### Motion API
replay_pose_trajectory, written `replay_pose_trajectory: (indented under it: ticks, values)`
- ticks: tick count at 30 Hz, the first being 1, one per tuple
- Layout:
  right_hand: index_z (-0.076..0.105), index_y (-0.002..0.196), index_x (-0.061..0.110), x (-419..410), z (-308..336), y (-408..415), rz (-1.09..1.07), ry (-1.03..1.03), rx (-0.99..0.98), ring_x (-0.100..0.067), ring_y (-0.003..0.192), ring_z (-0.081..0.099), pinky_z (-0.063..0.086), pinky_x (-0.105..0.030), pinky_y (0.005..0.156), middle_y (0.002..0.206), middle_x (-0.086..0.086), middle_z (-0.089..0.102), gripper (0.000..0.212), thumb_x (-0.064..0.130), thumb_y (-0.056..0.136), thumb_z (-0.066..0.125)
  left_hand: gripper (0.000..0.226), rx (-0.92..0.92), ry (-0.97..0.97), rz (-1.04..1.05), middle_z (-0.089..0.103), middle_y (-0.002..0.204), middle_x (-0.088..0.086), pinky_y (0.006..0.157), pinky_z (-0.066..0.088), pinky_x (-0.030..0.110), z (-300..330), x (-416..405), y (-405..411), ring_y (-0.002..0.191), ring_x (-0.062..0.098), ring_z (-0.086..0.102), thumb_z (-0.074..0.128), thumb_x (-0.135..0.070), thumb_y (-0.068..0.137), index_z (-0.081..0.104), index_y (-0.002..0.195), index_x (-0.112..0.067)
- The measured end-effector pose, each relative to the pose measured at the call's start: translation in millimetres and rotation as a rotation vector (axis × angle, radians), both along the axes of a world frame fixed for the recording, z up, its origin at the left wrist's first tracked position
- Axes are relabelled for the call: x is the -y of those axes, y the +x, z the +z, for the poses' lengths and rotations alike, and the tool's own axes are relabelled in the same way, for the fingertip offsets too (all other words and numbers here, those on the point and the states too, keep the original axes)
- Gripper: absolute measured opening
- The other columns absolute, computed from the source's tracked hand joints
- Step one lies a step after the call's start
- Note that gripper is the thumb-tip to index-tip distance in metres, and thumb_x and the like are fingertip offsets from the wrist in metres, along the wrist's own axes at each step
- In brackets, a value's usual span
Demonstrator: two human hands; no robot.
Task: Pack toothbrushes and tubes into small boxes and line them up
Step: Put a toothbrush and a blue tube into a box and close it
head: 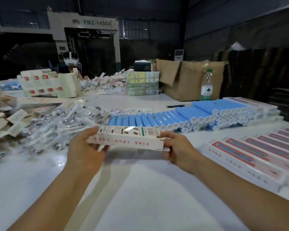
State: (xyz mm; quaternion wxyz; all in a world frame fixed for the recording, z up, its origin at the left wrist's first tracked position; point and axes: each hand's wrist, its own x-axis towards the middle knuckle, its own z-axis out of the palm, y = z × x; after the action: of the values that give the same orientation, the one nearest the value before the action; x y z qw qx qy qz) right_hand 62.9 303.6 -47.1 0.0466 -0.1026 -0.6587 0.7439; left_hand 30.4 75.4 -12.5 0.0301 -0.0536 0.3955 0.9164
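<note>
A long white box (126, 137) with red lettering and a barcode hangs above the white table (140, 189), held level between both hands. My left hand (83, 147) grips its left end, fingers curled under it. At the right end, my right hand (178, 147) pinches the flap. Behind the box, blue tubes (182, 117) with white caps lie in stacked rows. A heap of toothbrushes (57, 120) in clear wrappers spreads on the left. Closed boxes (257, 154) with pink fronts lie side by side in a row on the right.
Flat unfolded cartons (5, 120) lie at the far left. A water bottle (206, 85), a brown cardboard carton (190, 77) and a patterned box (142, 83) stand at the back. Another person (70, 64) sits across the table before a large machine (90, 30).
</note>
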Motion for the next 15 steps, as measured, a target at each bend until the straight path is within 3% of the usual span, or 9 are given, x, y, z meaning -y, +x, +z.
replay_pose_trajectory:
  ticks: [1, 3, 4, 5, 7, 9, 13, 15]
  values:
    - [0.066, 0.098, 0.012, 0.2, 0.9, -0.2, -0.007, -0.039, 0.004, -0.009, 0.042, 0.047, 0.027, -0.017, 0.035, 0.086, -0.013, 0.074, 0.024, -0.004, 0.087, 0.051, 0.025, -0.1, -0.195, 0.145, 0.066, 0.088, -0.003, 0.074, 0.052, 0.031, 3.7, 6.3, -0.2, 0.094, 0.018, 0.058, 0.063, -0.01, 0.083, 0.055, 0.106, -0.014]
    - [0.064, 0.097, 0.011, 1.3, 1.6, 1.0, 0.006, -0.035, 0.014, -0.013, 0.047, 0.047, 0.028, -0.018, 0.035, 0.091, -0.017, 0.073, 0.024, -0.006, 0.088, 0.049, 0.063, -0.462, -0.916, 0.489, 0.049, 0.129, 0.004, 0.098, 0.041, 0.041, 3.3, 17.8, 2.7, 0.122, 0.023, 0.044, 0.071, -0.028, 0.082, 0.039, 0.137, -0.02]
    - [0.065, 0.095, 0.013, 2.1, 1.5, 2.7, 0.019, 0.018, 0.021, -0.014, 0.045, 0.044, 0.028, -0.018, 0.035, 0.091, -0.018, 0.072, 0.025, -0.005, 0.088, 0.049, 0.074, -0.711, -1.308, 0.57, 0.039, 0.14, 0.007, 0.108, 0.029, 0.048, -0.4, 19.6, 6.2, 0.131, 0.026, 0.033, 0.069, -0.044, 0.081, 0.034, 0.142, -0.02]
    - [0.065, 0.093, 0.016, 2.9, 1.0, 4.6, 0.036, 0.092, 0.024, -0.015, 0.041, 0.043, 0.027, -0.018, 0.036, 0.09, -0.018, 0.07, 0.025, -0.003, 0.088, 0.049, 0.082, -0.884, -1.651, 0.526, 0.033, 0.147, 0.006, 0.114, 0.014, 0.05, -4.2, 15.6, 12.2, 0.137, 0.026, 0.024, 0.057, -0.064, 0.081, 0.03, 0.145, -0.021]
    - [0.064, 0.091, 0.022, 4.2, -0.4, 8.5, 0.074, 0.2, 0.01, -0.015, 0.035, 0.041, 0.024, -0.018, 0.038, 0.086, -0.017, 0.066, 0.024, 0.002, 0.087, 0.052, 0.104, -0.947, -2.108, 0.229, 0.019, 0.156, -0.005, 0.112, -0.012, 0.047, -12.0, -0.1, 21.8, 0.143, 0.018, 0.007, 0.016, -0.092, 0.067, 0.011, 0.15, -0.028]
    - [0.063, 0.093, 0.023, 4.6, -0.7, 11.8, 0.096, 0.222, -0.019, -0.014, 0.034, 0.041, 0.024, -0.018, 0.038, 0.084, -0.016, 0.062, 0.02, 0.005, 0.087, 0.055, 0.106, -0.95, -2.276, 0.062, 0.013, 0.154, -0.013, 0.108, -0.02, 0.047, -25.1, -14.6, 22.6, 0.143, 0.012, 0.002, 0.008, -0.09, 0.061, -0.001, 0.149, -0.032]
    - [0.063, 0.093, 0.019, 6.3, -1.8, 14.1, 0.129, 0.251, -0.075, -0.015, 0.035, 0.039, 0.023, -0.021, 0.037, 0.07, -0.01, 0.058, 0.017, 0.004, 0.088, 0.059, 0.087, -0.938, -2.281, 0.126, 0.02, 0.147, -0.009, 0.114, -0.002, 0.046, -33.2, -22.8, 22.0, 0.138, 0.015, 0.019, 0.024, -0.076, 0.083, -0.003, 0.149, -0.026]
    - [0.063, 0.093, 0.019, 8.2, -0.9, 15.0, 0.144, 0.303, -0.061, -0.018, 0.04, 0.042, 0.027, -0.024, 0.038, 0.077, -0.017, 0.06, 0.014, 0.006, 0.089, 0.058, 0.083, -0.95, -2.245, 0.137, 0.021, 0.143, -0.005, 0.113, 0.009, 0.043, -37.2, -23.0, 21.4, 0.133, 0.018, 0.026, 0.027, -0.071, 0.087, -0.001, 0.148, -0.024]
